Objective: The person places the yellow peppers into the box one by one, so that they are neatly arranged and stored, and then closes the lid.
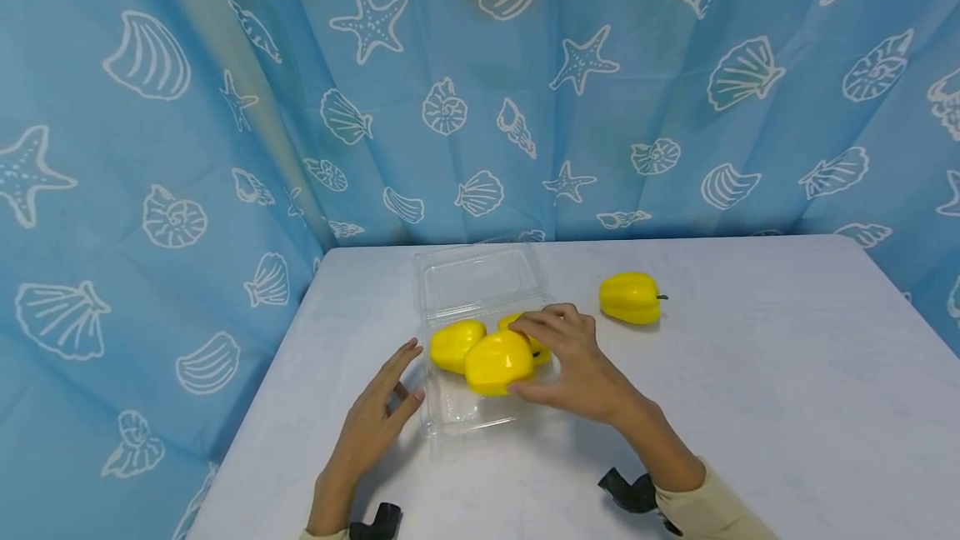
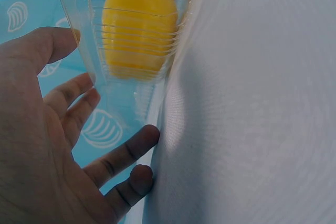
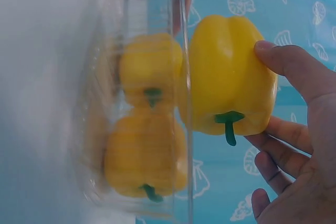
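My right hand point(image 1: 581, 369) grips a yellow bell pepper point(image 1: 497, 363) between thumb and fingers, over the front part of a clear plastic clamshell box point(image 1: 471, 419). In the right wrist view this bell pepper point(image 3: 228, 74), green stem downward in the picture, stands higher than the box rim. Two more yellow bell peppers, one at left point(image 1: 454, 346) and one at right point(image 1: 510, 322), lie inside the box. Beside the box's left wall is my left hand point(image 1: 375, 415), fingers spread and relaxed, holding nothing. Its thumb and fingertips come right at the box edge in the left wrist view.
The hinged lid point(image 1: 480, 277) lies folded back toward the far table edge. Another yellow bell pepper point(image 1: 628, 298) rests on the white table point(image 1: 750, 390), right of the box. A blue curtain point(image 1: 442, 40) with shell prints hangs behind and at left.
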Motion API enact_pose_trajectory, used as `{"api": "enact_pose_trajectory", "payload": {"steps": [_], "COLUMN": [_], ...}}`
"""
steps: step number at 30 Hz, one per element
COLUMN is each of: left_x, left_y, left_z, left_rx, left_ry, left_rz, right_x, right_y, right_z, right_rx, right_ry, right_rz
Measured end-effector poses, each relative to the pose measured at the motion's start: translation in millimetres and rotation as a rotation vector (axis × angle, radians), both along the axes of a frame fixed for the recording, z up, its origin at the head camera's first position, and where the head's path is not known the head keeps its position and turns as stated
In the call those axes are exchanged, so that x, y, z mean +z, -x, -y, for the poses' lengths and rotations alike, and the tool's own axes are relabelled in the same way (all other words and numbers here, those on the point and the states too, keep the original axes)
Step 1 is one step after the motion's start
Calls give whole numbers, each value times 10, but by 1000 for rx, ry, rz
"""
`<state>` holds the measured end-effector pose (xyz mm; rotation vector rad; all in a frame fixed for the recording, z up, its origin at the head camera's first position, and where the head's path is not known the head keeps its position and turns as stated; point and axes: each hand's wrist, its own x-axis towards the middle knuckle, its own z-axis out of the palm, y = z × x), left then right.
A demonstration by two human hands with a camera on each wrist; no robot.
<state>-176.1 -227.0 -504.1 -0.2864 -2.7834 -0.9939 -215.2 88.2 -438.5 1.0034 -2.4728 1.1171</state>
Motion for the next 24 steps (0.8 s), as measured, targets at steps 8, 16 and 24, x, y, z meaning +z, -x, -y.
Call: {"api": "enact_pose_trajectory", "payload": {"steps": [8, 16, 24], "left_x": [0, -12, -7], "left_y": [1, 2, 2], "left_z": [-3, -4, -2], "left_rx": [-6, 2, 5], "left_ry": [-4, 1, 9], "left_rz": [-19, -19, -11], "right_x": [-68, -120, -161], "right_y": [-15, -58, -77], "right_z": [101, 205, 274], "right_rx": [19, 31, 30], "right_ry": [19, 14, -9], "right_rz": [-5, 3, -19]}}
